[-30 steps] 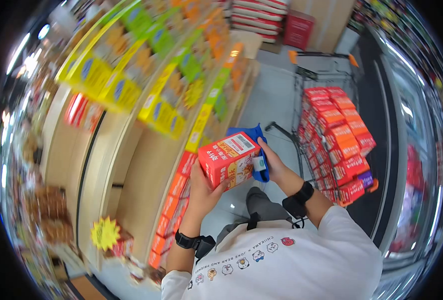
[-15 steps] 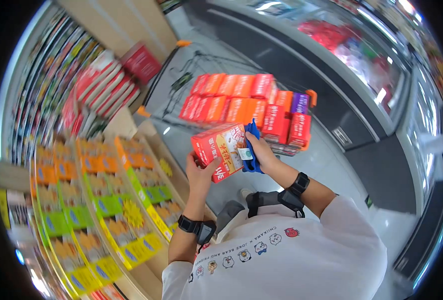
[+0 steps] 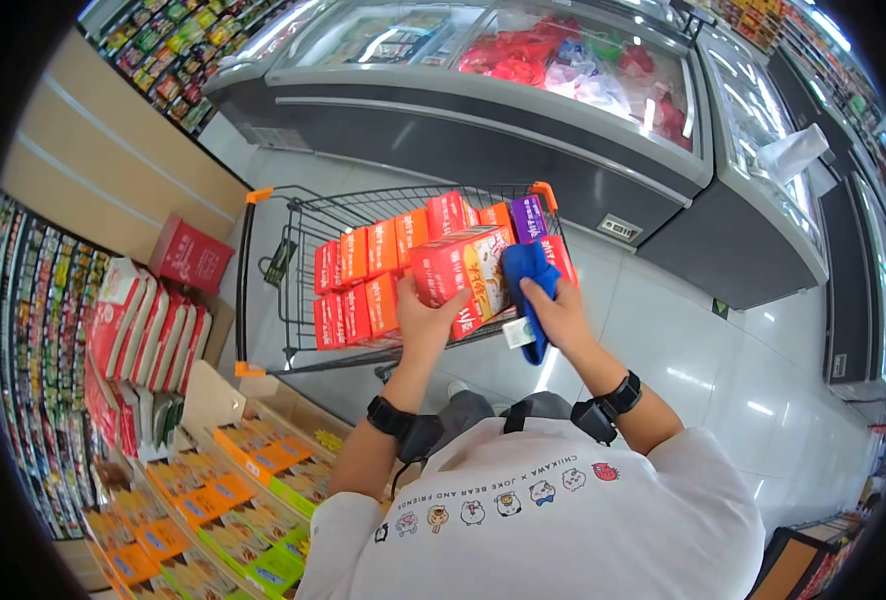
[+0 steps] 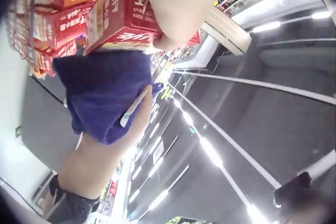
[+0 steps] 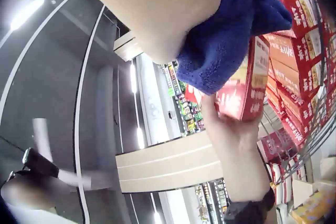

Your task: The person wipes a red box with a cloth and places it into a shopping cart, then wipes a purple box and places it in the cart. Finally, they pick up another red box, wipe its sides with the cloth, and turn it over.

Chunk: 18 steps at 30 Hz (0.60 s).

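Observation:
A red box with a yellow printed panel (image 3: 479, 270) is held tilted over the near side of the cart. The left hand (image 3: 428, 322) grips its lower left end, thumb across the front. In the right hand (image 3: 561, 312) a blue cloth (image 3: 531, 270) with a white tag is bunched against the box's right end. The left wrist view shows the cloth (image 4: 105, 85) below the box (image 4: 123, 16). From the right wrist, the left hand (image 5: 236, 134) is seen under the box (image 5: 247, 85), fingers partly hidden. Stacked red and orange boxes (image 3: 353, 258) fill much of the cart.
The wire cart (image 3: 303, 205) stands just ahead, with a chest freezer (image 3: 443, 140) behind it. Product shelves (image 3: 253, 500) are at the lower left, near stacked red and white bags (image 3: 153, 335) and a red carton (image 3: 191, 255). Tiled floor (image 3: 663, 330) lies to the right.
The view has turned from the shelves toward the cart and freezer. The box and cloth, still held in both hands, now overlap the cart's stacked boxes.

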Tool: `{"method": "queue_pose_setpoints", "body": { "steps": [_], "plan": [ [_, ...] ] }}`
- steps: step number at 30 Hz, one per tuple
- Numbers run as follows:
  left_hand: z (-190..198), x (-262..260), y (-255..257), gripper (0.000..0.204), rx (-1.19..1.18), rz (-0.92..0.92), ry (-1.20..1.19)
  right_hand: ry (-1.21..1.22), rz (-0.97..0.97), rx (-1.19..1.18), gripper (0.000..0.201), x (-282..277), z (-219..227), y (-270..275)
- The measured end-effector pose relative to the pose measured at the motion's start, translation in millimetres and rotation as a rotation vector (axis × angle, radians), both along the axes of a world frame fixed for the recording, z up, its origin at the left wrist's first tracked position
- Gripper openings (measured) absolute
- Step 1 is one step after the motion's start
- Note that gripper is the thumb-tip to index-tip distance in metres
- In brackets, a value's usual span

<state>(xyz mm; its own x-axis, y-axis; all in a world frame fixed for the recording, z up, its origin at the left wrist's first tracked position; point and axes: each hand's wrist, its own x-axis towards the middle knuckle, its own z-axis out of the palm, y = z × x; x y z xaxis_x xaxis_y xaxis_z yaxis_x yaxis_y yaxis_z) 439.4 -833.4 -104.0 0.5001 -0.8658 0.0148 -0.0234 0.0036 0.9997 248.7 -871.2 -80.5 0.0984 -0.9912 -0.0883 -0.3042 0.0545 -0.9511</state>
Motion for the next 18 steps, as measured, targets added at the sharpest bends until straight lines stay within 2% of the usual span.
{"method": "queue_pose_setpoints", "body": {
  "steps": [1, 2, 5, 6, 8, 10, 13, 14, 15, 17, 18],
  "plan": [
    [-3, 6, -6, 0.065, -0.024, -0.023, -0.133, -0.051, 0.033, -0.016, 0.032, 12, -2, 3],
    [-6, 6, -10, 0.073, 0.027, -0.010, -0.181, -0.011, 0.046, -0.040, 0.033, 22, -1, 6],
    [-6, 9, -25, 0.077, 0.068, 0.041, -0.433, 0.027, 0.058, -0.075, 0.033, 46, 1, 4],
    [12, 8, -28, 0.079, 0.083, -0.023, -0.324, 0.061, 0.050, -0.100, 0.033, 49, -5, 2],
    [8, 8, -42, 0.076, 0.020, -0.105, -0.333, 0.056, 0.022, -0.118, 0.035, 54, -14, -5],
    [-3, 4, -56, 0.068, -0.054, -0.150, -0.329, 0.175, -0.054, -0.124, 0.038, 53, -12, -16],
    [-4, -2, -74, 0.063, -0.027, -0.295, -0.092, 0.283, -0.131, -0.180, 0.045, 50, -17, -48],
    [-26, -3, -86, 0.060, -0.080, -0.260, -0.266, 0.320, -0.163, -0.236, 0.045, 50, -19, -57],
    [-26, -4, -95, 0.059, -0.100, -0.278, -0.248, 0.356, -0.190, -0.290, 0.046, 49, -20, -67],
    [-26, -5, -116, 0.058, -0.137, -0.296, -0.211, 0.388, -0.154, -0.222, 0.044, 42, -31, -92],
    [-47, -4, -131, 0.056, -0.123, -0.275, -0.241, 0.384, -0.130, -0.221, 0.042, 38, -45, -106]
  ]
}}
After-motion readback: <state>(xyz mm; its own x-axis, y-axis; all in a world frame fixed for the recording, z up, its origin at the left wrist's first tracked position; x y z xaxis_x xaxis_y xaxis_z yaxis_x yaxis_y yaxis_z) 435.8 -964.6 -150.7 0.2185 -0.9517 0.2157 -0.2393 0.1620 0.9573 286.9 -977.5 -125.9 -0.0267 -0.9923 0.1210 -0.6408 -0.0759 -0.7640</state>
